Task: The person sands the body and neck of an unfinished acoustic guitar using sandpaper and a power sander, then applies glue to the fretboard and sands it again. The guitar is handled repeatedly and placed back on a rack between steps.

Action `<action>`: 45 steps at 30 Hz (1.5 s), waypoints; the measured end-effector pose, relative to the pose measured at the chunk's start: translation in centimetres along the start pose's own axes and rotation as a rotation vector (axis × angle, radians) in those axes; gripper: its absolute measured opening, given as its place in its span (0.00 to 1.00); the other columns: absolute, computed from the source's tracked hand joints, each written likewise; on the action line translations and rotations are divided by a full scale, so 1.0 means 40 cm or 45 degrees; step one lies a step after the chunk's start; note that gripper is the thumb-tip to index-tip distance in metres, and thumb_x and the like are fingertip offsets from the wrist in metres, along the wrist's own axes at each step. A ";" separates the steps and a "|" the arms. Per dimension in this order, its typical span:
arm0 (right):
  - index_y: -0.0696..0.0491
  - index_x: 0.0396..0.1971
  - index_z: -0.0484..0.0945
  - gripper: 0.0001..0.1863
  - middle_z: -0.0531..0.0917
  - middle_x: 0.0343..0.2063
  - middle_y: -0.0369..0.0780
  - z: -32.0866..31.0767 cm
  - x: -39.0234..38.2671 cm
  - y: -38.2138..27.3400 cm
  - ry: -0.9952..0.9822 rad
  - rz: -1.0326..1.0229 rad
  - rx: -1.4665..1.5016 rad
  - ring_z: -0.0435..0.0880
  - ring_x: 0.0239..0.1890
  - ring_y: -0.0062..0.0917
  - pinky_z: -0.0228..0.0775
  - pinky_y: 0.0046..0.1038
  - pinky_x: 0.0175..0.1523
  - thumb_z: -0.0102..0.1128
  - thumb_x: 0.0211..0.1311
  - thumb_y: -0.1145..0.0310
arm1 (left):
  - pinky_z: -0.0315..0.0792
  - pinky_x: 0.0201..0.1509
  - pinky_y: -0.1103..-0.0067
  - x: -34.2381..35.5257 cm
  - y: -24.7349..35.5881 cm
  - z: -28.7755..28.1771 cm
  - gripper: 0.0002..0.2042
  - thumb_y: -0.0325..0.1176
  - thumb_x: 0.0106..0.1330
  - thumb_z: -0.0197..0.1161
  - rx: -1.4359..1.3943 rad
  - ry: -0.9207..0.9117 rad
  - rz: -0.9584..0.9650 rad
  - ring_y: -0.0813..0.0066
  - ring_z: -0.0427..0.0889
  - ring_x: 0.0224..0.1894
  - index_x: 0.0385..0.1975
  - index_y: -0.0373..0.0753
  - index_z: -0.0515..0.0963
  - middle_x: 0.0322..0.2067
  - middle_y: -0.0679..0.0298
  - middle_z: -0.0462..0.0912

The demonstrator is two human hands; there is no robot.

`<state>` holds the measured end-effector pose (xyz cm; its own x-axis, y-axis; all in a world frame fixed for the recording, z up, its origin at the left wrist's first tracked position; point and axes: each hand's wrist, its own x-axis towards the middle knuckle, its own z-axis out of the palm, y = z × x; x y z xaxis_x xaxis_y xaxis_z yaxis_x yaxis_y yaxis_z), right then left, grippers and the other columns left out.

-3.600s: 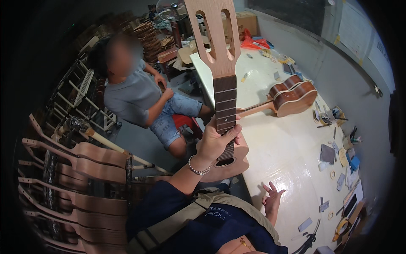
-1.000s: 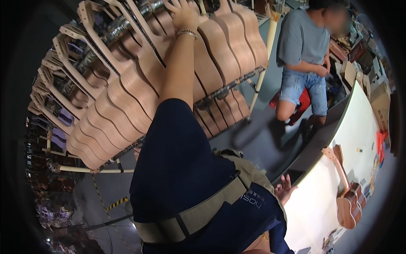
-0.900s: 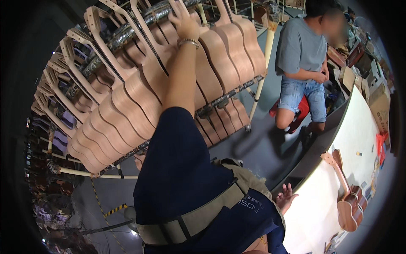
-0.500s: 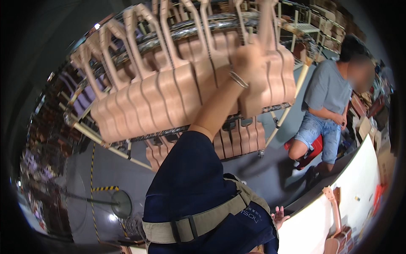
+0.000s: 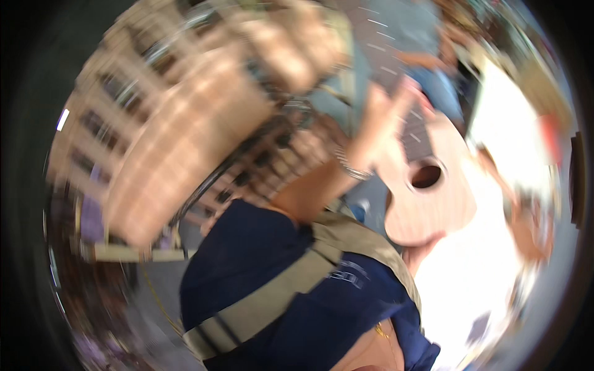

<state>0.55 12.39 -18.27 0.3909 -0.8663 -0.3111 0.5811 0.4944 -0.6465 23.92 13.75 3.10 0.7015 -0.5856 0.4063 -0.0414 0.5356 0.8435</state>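
A pale, unvarnished wooden ukulele point(image 5: 436, 207) with a dark fretboard and a round sound hole slants in front of me, body end nearer. My left hand point(image 5: 385, 120), with a banded bracelet or watch at the wrist, is wrapped round its neck above the body; motion blurs the fingers. At the lower end of the body, my right hand point(image 5: 423, 250) bears against the rim, partly hidden behind the wood. To the left stands a rack of similar pale ukuleles point(image 5: 179, 123), smeared by motion.
A bright white table point(image 5: 458, 290) lies to the right, with another ukulele point(image 5: 526, 232) blurred on it. Beyond the held neck sits a person in a grey shirt point(image 5: 411, 28) and denim shorts. The rack's lower tier point(image 5: 260, 164) holds more pale instruments.
My left hand has come away from the rack with a ukulele and swung right. My right hand now touches its body. The view has turned toward the white table.
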 end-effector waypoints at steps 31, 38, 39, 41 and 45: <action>0.56 0.62 0.56 0.39 0.65 0.59 0.38 -0.037 -0.203 -0.067 1.304 -1.707 0.191 0.64 0.60 0.27 0.54 0.32 0.64 0.23 0.66 0.37 | 0.61 0.57 0.67 -0.041 -0.356 0.536 0.23 0.61 0.66 0.42 -1.134 -1.018 -1.232 0.73 0.69 0.29 0.36 0.45 0.68 0.21 0.66 0.71; 0.55 0.59 0.65 0.33 0.64 0.61 0.42 -0.182 -0.204 0.058 1.593 -1.307 0.035 0.62 0.61 0.30 0.52 0.37 0.65 0.28 0.69 0.43 | 0.62 0.58 0.63 -0.057 -0.386 0.615 0.23 0.61 0.64 0.45 -0.815 -0.921 -1.194 0.71 0.71 0.29 0.37 0.45 0.69 0.22 0.65 0.73; 0.56 0.53 0.71 0.28 0.70 0.56 0.41 -0.159 -0.202 0.020 1.668 -1.214 -0.247 0.67 0.56 0.29 0.57 0.33 0.61 0.35 0.69 0.49 | 0.62 0.58 0.63 -0.010 -0.448 0.634 0.23 0.61 0.64 0.45 -0.935 -1.129 -1.158 0.70 0.71 0.29 0.38 0.45 0.69 0.22 0.65 0.73; 0.57 0.44 0.78 0.20 0.77 0.47 0.40 -0.138 -0.274 0.009 1.893 -0.940 -0.523 0.74 0.48 0.26 0.64 0.28 0.53 0.44 0.68 0.57 | 0.63 0.57 0.63 0.009 -0.479 0.640 0.23 0.60 0.65 0.45 -0.957 -1.381 -1.004 0.70 0.72 0.28 0.39 0.45 0.69 0.22 0.65 0.73; 0.57 0.34 0.80 0.11 0.82 0.31 0.41 -0.209 -0.418 0.087 2.682 -0.601 -0.392 0.80 0.31 0.28 0.71 0.28 0.40 0.53 0.62 0.65 | 0.64 0.57 0.63 -0.069 -0.426 0.688 0.23 0.58 0.66 0.44 -0.778 -1.659 -0.757 0.72 0.72 0.28 0.40 0.43 0.70 0.23 0.64 0.74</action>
<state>-9.95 28.00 -21.13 -0.9704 0.2218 -0.0959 0.1878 0.4425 -0.8769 3.11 -10.51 -2.70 -0.5817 -0.7273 0.3643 0.5207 0.0111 0.8536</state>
